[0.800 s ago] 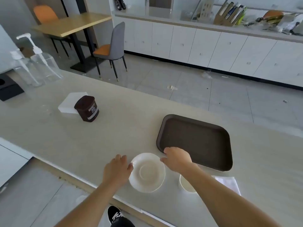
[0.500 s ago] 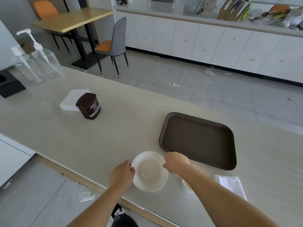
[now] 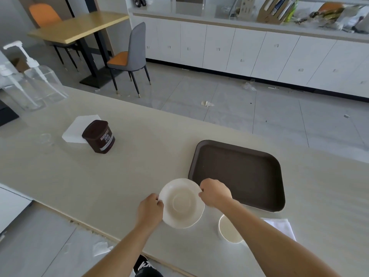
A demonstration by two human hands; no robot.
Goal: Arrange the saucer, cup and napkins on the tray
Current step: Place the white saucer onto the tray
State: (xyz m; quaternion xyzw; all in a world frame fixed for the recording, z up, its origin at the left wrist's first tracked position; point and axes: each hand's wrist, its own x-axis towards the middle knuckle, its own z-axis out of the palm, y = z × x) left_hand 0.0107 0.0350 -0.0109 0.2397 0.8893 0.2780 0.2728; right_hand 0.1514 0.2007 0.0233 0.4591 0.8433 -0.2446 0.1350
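A cream saucer (image 3: 182, 203) is near the counter's front edge, just left of the dark brown tray (image 3: 237, 172). My left hand (image 3: 150, 210) pinches its left rim and my right hand (image 3: 214, 193) grips its right rim. The saucer looks slightly tilted, perhaps lifted. A cream cup (image 3: 229, 230) stands under my right forearm, partly hidden. A folded white napkin (image 3: 281, 226) lies right of the cup, in front of the tray. The tray holds nothing.
A brown Hershey's cocoa jar (image 3: 99, 136) rests against a white napkin stack (image 3: 76, 127) at the left. Two clear pump bottles (image 3: 34, 82) and a black box (image 3: 7, 114) stand at the far left. The counter's front edge runs just below the saucer.
Both hands have closed on the saucer's rims; 0.8 s ago they lay beside it. The saucer now looks slightly raised.
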